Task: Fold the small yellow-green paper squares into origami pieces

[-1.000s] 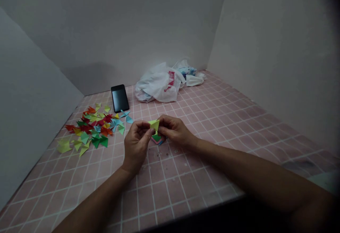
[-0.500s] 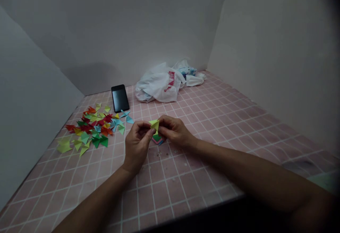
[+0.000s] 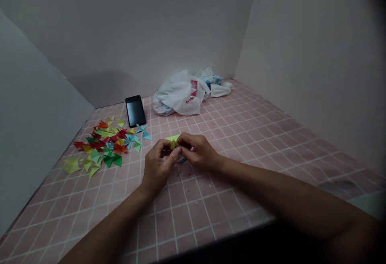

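Observation:
A small yellow-green folded paper (image 3: pixel 174 138) is pinched between my two hands over the middle of the table. My left hand (image 3: pixel 159 162) is closed on its left side, thumb and fingertips together. From the right, my right hand (image 3: pixel 197 150) grips it too, with its fingertips close to the left thumb. Below the fingers, the edge of a stack of coloured paper sheets (image 3: pixel 182 160) peeks out, mostly covered by my hands. The folds of the held paper are partly hidden by my fingers.
Left of my hands lies a spread of folded paper pieces (image 3: pixel 113 158) in red, yellow, green and blue. Behind them sits a black phone (image 3: pixel 135 111). A white plastic bag (image 3: pixel 177 95) rests by the back wall, with a smaller packet (image 3: pixel 220 90) beside it on the pink tiled table (image 3: pixel 229 215).
My hands have come closer together, and the fingertips now meet at the paper. The paper is turned, with its near part folded in or covered by the fingers.

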Available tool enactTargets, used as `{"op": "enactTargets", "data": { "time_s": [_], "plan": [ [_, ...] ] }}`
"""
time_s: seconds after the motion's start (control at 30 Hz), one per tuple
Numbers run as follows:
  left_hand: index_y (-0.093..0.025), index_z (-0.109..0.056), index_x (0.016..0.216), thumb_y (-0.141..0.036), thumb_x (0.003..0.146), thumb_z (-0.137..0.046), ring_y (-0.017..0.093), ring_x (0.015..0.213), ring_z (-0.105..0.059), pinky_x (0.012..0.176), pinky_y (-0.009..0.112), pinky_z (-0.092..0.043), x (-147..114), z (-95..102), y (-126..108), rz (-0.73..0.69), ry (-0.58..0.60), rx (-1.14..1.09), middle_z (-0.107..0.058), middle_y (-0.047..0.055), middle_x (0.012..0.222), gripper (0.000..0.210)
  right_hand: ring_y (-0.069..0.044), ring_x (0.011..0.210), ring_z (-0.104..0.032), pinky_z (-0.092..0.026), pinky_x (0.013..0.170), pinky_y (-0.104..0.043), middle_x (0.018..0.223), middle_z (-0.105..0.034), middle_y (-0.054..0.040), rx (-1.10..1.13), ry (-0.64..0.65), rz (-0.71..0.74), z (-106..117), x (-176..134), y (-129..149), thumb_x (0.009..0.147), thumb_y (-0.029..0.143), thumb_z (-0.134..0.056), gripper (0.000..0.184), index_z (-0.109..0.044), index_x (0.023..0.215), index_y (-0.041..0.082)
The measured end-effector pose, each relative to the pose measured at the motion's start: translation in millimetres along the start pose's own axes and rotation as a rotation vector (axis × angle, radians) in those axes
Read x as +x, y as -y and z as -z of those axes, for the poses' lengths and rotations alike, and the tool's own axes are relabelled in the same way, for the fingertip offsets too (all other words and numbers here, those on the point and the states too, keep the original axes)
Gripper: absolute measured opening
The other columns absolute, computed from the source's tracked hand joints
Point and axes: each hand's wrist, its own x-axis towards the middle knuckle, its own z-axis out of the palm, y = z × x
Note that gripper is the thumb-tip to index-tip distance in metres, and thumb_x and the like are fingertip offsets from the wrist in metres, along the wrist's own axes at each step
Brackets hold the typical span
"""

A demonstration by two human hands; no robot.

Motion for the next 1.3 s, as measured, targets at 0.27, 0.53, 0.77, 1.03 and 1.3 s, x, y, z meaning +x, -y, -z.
{"op": "enactTargets", "data": {
  "time_s": [0.27,0.53,0.77,1.03,1.3],
  "plan": [
    [-0.018,-0.069,0.087,-0.031,0.090,-0.064,0.015,0.072,-0.063,0.069,0.027,-0.051,0,-0.8,4,0.115,-0.078,-0.151,-0.066,0.001,0.080,0.015,-0.010,0.064,-0.056,-0.045,0.058,-0.023,0.078,-0.060,0.0005,0.366,0.033,-0.258,0,3,1,0.087,0.034,-0.064,0.020,-0.055,0.095,0.017],
    [-0.018,-0.068,0.083,-0.031,0.083,-0.072,0.013,0.065,-0.065,0.065,0.025,-0.053,3,-0.9,2,0.229,-0.063,-0.333,-0.068,-0.001,0.073,0.014,-0.008,0.054,-0.051,-0.041,0.050,-0.021,0.063,-0.056,0.0029,0.536,0.110,-0.379,0,5,0,0.083,0.044,-0.071,0.033,-0.056,0.074,0.016],
    [-0.017,-0.065,0.070,-0.031,0.083,-0.071,0.013,0.054,-0.064,0.057,0.025,-0.053,4,1.3,-7,0.304,-0.059,-0.374,-0.067,-0.001,0.061,0.020,-0.007,0.051,-0.052,-0.042,0.048,-0.020,0.061,-0.058,0.0029,0.630,0.192,-0.393,3,5,6,0.084,0.030,-0.066,0.023,-0.055,0.070,0.016],
    [-0.016,-0.065,0.075,-0.034,0.084,-0.070,0.012,0.055,-0.062,0.055,0.023,-0.054,6,2.2,-5,0.291,-0.061,-0.337,-0.065,-0.002,0.064,0.021,-0.008,0.050,-0.054,-0.043,0.048,-0.020,0.061,-0.061,0.0017,0.576,0.126,-0.446,0,4,3,0.081,0.027,-0.066,0.019,-0.057,0.070,0.015],
    [-0.017,-0.068,0.092,-0.039,0.089,-0.066,0.012,0.061,-0.064,0.062,0.027,-0.057,6,0.4,7,0.309,-0.046,-0.497,-0.067,0.000,0.073,0.023,-0.008,0.049,-0.058,-0.048,0.048,-0.020,0.061,-0.062,0.0033,0.662,0.073,-0.482,-3,4,-4,0.088,0.028,-0.061,0.013,-0.056,0.082,0.017]
  ]
}}
